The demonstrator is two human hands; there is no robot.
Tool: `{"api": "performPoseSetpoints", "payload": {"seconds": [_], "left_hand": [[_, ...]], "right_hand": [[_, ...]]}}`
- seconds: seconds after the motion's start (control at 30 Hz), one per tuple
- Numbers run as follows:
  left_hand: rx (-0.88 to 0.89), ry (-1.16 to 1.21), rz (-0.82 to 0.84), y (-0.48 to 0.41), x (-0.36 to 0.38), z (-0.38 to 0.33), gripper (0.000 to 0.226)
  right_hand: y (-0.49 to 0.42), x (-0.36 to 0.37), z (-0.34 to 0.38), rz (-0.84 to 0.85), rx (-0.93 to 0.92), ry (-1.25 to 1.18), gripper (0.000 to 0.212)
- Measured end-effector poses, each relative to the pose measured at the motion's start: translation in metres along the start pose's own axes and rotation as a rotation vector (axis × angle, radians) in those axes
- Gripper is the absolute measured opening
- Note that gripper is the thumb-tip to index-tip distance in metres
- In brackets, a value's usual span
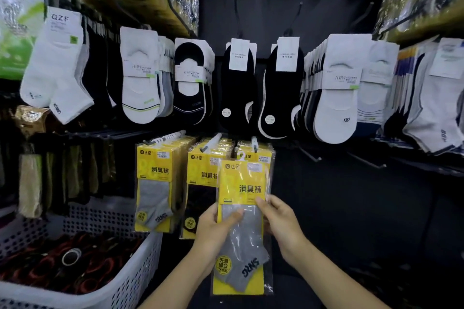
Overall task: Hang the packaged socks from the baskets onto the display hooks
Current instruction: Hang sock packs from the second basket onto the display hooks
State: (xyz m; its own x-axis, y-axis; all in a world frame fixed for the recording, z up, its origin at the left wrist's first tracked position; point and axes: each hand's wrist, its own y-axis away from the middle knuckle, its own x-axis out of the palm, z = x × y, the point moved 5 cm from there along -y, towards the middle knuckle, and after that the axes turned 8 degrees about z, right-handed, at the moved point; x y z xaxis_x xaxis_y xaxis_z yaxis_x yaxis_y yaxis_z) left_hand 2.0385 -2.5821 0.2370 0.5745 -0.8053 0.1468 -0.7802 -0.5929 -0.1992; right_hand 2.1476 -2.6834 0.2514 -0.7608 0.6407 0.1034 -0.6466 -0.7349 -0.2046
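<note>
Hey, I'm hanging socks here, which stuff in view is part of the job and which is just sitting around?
Job: yellow pack, gripped by left hand and right hand; hook just above it; hung yellow packs; basket.

Just there: white socks; black socks; green poster.

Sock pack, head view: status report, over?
Both left hand and right hand gripping yellow sock pack. Its hanger sits below the hook tip, apparently not hung. Hook tip free.
</note>
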Motion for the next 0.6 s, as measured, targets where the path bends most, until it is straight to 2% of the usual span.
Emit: {"api": "performPoseSetpoints", "payload": {"seconds": [0.1,0.27,0.6], "left_hand": [[0.039,-0.017,0.027,-0.002,0.010,-0.008,0.023],[0.080,-0.026,0.049,-0.005,0.015,-0.018,0.047],[0.078,-0.070,-0.016,-0.031,0.010,0.007,0.043]], "right_hand": [[0.005,-0.017,0.001,-0.115,-0.061,0.020,0.013],[0.005,-0.039,0.011,-0.225,-0.090,-0.013,0.012],[-0.031,-0.033,-0.001,-0.234,-0.013,0.081,0.013]]}}
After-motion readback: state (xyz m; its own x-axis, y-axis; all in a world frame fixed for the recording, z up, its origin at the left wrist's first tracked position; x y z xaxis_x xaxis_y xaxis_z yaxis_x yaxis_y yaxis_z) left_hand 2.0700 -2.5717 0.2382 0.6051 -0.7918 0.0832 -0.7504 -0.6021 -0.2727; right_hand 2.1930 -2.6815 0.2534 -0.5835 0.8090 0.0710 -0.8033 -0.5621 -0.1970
